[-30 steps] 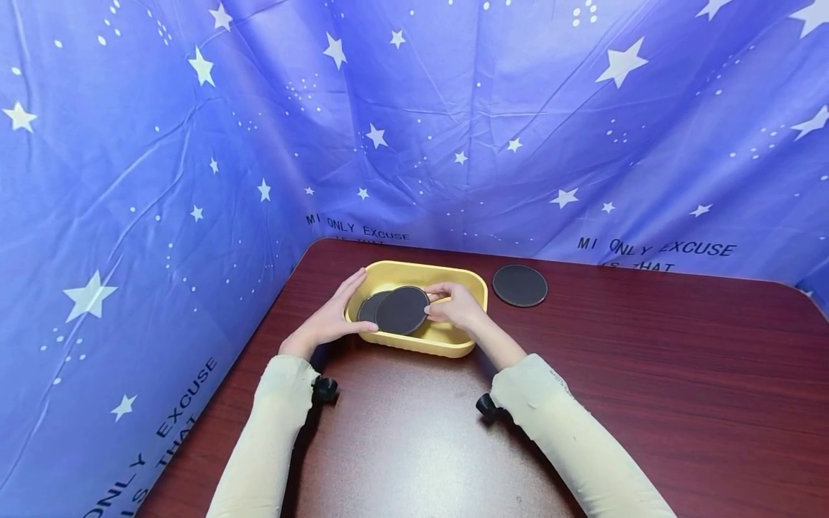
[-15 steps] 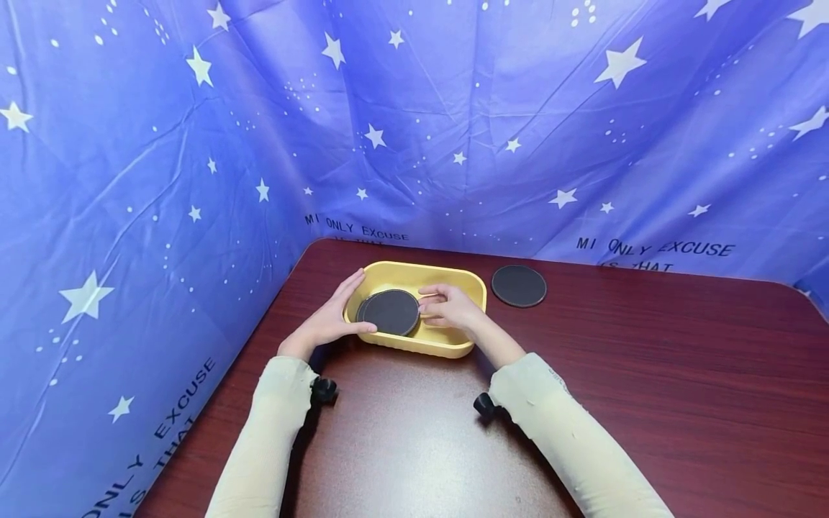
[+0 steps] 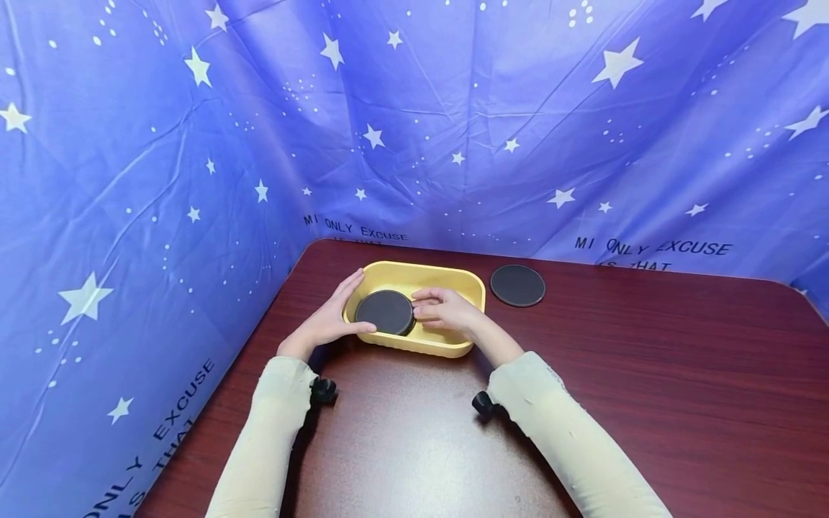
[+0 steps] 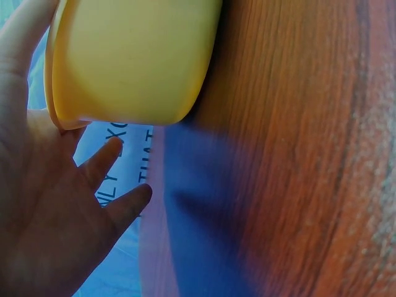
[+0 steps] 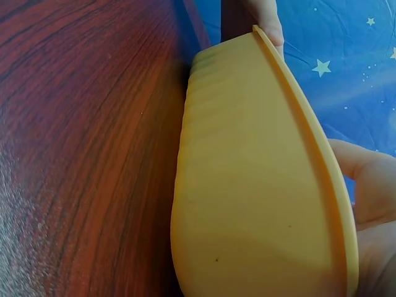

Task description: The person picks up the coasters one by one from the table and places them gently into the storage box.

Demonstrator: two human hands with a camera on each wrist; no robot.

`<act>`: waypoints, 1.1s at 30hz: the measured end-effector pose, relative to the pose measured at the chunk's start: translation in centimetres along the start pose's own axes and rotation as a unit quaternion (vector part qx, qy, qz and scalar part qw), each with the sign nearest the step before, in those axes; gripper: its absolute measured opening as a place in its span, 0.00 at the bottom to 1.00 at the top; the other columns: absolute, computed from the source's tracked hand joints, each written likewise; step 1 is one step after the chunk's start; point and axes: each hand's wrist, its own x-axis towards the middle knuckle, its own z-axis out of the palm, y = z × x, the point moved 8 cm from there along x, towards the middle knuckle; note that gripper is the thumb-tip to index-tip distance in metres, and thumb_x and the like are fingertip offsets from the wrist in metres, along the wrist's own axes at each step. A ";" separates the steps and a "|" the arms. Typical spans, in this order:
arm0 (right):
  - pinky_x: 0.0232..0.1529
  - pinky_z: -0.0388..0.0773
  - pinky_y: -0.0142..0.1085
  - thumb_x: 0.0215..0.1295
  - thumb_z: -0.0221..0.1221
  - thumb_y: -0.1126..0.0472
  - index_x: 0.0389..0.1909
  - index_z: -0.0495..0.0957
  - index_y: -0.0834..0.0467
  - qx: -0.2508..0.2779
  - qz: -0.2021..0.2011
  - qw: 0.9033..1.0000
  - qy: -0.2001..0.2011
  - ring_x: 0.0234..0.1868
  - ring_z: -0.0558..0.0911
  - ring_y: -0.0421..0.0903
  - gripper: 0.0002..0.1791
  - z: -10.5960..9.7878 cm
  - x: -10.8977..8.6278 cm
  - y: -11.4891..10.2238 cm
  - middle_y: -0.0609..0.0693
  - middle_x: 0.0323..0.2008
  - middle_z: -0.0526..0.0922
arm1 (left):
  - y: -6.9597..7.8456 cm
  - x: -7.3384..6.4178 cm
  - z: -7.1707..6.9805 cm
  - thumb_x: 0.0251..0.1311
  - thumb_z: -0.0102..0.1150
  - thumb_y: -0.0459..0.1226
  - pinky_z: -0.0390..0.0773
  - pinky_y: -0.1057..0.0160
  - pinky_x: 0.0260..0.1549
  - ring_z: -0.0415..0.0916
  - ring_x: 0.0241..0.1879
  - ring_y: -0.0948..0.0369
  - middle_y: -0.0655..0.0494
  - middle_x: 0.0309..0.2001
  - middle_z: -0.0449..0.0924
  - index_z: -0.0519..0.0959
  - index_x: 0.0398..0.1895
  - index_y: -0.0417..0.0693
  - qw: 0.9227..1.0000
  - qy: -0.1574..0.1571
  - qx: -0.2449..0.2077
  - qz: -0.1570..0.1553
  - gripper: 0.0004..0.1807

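Note:
In the head view, a yellow oblong bin point(image 3: 421, 346) stands on the table with round black coasters point(image 3: 385, 311) stacked flat at its left end. How many lie in the stack is hidden. My left hand point(image 3: 324, 321) spans the bin's left end, thumb on the near rim and other fingers extended along the far side. The left wrist view shows that hand point(image 4: 68, 192) with its fingers spread beside the bin's outer wall point(image 4: 136, 62). Inside the bin, my right hand point(image 3: 453, 314) has its fingertips against the right edge of the stack. The right wrist view mostly hides them behind the bin wall point(image 5: 247, 173).
Another round black coaster point(image 3: 517, 285) lies flat on the dark red wooden table point(image 3: 648, 360), just right of the bin. Blue star-patterned cloth point(image 3: 473, 129) hangs behind and along the left side of the table.
The coaster that my right hand held tilted has come down onto the others, and the stack's edges now line up more closely. The right fingers have moved slightly left; the left hand stays put.

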 end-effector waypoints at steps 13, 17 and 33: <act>0.68 0.69 0.55 0.71 0.51 0.71 0.71 0.58 0.72 0.015 -0.018 1.000 0.000 0.66 0.72 0.65 0.29 -0.4 -0.5 -0.7 0.71 0.70 0.65 | -0.1 0.0 0.1 0.52 0.74 0.45 0.48 0.39 0.75 0.37 0.81 0.49 0.52 0.82 0.37 0.46 0.81 0.47 1.000 0.000 0.004 -0.001 0.59; 0.69 0.68 0.55 0.70 0.52 0.72 0.71 0.58 0.73 0.015 -0.036 0.999 0.003 0.69 0.68 0.66 0.30 -0.8 -0.7 -1.4 0.72 0.70 0.64 | 0.0 0.0 0.1 0.52 0.74 0.44 0.47 0.39 0.75 0.37 0.81 0.49 0.51 0.82 0.37 0.46 0.81 0.48 1.000 0.001 0.005 0.002 0.59; 0.65 0.74 0.46 0.71 0.55 0.69 0.70 0.63 0.70 0.028 -0.079 0.995 0.060 0.66 0.75 0.55 0.29 -5.2 -2.8 -3.6 0.69 0.70 0.66 | 0.1 -0.1 0.0 0.53 0.74 0.44 0.48 0.39 0.75 0.37 0.81 0.49 0.51 0.82 0.37 0.46 0.81 0.47 1.000 -0.002 0.004 0.001 0.58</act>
